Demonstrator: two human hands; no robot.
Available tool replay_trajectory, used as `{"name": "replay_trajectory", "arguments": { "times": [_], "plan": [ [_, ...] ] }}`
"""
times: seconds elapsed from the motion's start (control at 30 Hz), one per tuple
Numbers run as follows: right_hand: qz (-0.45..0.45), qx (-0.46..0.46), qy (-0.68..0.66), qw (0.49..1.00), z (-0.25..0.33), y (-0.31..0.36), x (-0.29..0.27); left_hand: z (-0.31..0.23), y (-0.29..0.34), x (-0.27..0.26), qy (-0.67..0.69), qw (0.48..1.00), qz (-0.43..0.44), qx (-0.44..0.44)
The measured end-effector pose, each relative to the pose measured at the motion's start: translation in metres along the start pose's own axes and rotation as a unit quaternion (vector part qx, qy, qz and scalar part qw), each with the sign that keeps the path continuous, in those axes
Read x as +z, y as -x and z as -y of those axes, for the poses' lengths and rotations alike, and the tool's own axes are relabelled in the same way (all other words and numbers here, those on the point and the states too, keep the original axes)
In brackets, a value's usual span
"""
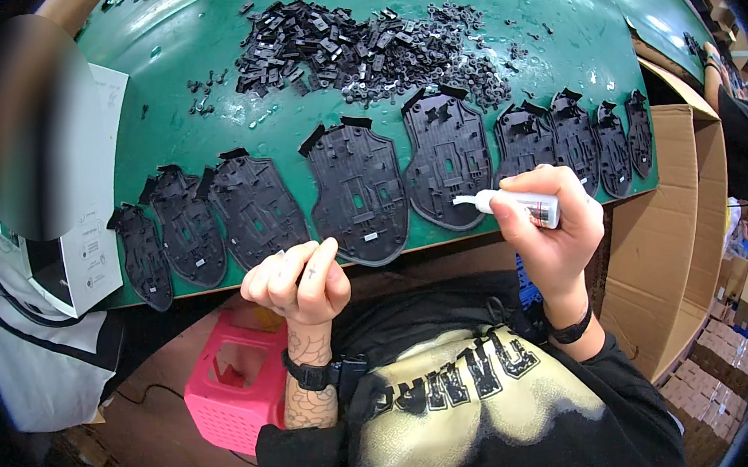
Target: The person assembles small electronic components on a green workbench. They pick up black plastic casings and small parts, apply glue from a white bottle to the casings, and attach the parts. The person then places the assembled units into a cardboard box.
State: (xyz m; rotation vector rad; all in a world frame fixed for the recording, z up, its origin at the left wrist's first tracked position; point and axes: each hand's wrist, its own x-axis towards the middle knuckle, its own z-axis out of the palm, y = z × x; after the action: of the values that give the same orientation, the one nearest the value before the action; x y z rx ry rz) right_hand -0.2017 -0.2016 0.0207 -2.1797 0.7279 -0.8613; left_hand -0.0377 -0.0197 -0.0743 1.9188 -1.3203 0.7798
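Note:
A row of black plastic mouse-shaped shells (336,210) lies along the near edge of the green table, their ribbed insides facing up. My right hand (565,230) is wrapped around a small white glue bottle (523,204), tilted so that its narrow nozzle points left. The nozzle tip is over the lower part of one shell (447,156) right of centre; whether it touches cannot be seen. My left hand (298,283) is closed in front of the table edge, just below the middle shells. Its curled fingers hide whatever may be inside.
A heap of small black plastic parts (313,47) covers the table's far middle, with loose bits scattered around it. A white box (91,205) stands at the left. To the right is an open cardboard box (657,218); a pink stool (236,383) is below the table.

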Motion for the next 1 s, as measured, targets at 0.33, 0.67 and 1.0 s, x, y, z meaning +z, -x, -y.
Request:
{"name": "replay_trajectory", "arguments": {
  "times": [0.33,0.67,1.0],
  "plan": [
    [0.097,-0.091,-0.051,0.99,0.015,-0.002,0.034,0.001,0.004,-0.003,-0.017,0.999,0.029,0.012],
    [0.111,-0.107,-0.021,0.988,0.017,-0.002,0.042,0.0,0.005,-0.002,-0.011,1.0,0.026,0.003],
    [0.097,-0.09,-0.022,0.991,0.019,-0.005,0.042,0.0,0.004,-0.004,-0.011,0.999,0.031,0.001]
  ]
}}
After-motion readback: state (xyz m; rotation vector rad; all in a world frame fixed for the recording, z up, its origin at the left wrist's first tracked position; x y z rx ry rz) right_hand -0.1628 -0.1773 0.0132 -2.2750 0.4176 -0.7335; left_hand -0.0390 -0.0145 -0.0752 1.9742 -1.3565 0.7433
